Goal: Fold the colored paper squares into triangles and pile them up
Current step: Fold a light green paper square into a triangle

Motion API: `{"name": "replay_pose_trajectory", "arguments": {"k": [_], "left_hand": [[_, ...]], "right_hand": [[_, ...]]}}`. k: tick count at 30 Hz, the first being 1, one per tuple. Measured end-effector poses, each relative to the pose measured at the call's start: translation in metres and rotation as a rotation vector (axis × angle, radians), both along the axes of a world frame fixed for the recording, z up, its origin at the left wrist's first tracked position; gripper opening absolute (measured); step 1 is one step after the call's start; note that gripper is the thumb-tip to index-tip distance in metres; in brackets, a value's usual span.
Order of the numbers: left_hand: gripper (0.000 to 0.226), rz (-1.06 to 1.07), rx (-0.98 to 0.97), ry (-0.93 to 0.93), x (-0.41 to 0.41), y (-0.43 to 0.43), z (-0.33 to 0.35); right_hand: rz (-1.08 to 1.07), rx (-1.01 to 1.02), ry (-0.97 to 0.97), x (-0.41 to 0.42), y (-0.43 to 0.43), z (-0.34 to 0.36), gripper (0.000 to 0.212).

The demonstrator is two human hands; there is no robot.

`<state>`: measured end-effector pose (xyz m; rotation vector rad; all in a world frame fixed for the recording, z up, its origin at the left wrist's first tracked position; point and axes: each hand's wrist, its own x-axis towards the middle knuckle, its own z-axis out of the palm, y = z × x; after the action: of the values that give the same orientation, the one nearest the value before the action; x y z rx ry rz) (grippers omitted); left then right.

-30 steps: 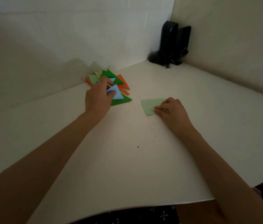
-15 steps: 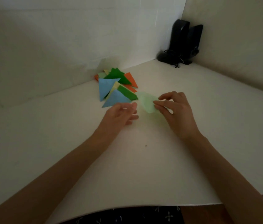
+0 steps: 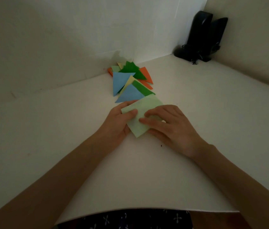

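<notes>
A light green paper square (image 3: 144,111) sits between my two hands at the middle of the white table (image 3: 64,129). My left hand (image 3: 119,123) holds its left edge, thumb on top and fingers under the paper. My right hand (image 3: 166,124) rests on its right side with fingertips curled onto the sheet. Just beyond lies a pile of folded triangles (image 3: 130,81) in blue, dark green, orange, pale yellow and light green, near the back wall.
Two black speakers (image 3: 203,37) with a cable stand in the far right corner. White walls close in the table at the back and right. The table's front edge runs just above my lap.
My left hand left the triangle pile and came to the light green square. My right hand brought the square toward the middle, and both hands now hold it.
</notes>
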<state>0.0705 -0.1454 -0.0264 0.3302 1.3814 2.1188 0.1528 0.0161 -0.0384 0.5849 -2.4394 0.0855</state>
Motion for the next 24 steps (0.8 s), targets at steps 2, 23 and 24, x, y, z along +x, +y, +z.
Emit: {"name": "replay_pose_trajectory", "arguments": {"k": [2, 23, 24], "left_hand": [[0.024, -0.02, -0.108, 0.145, -0.002, -0.002, -0.002], [0.013, 0.008, -0.881, 1.085, -0.012, -0.027, -0.01], [0.014, 0.004, -0.913, 1.087, -0.011, -0.025, -0.01]], "right_hand": [[0.005, -0.034, 0.031, 0.001, 0.0, 0.002, 0.025], [-0.331, -0.595, -0.423, -0.003, -0.005, 0.007, 0.022], [-0.372, -0.552, -0.428, -0.005, -0.005, 0.006, 0.023]]}}
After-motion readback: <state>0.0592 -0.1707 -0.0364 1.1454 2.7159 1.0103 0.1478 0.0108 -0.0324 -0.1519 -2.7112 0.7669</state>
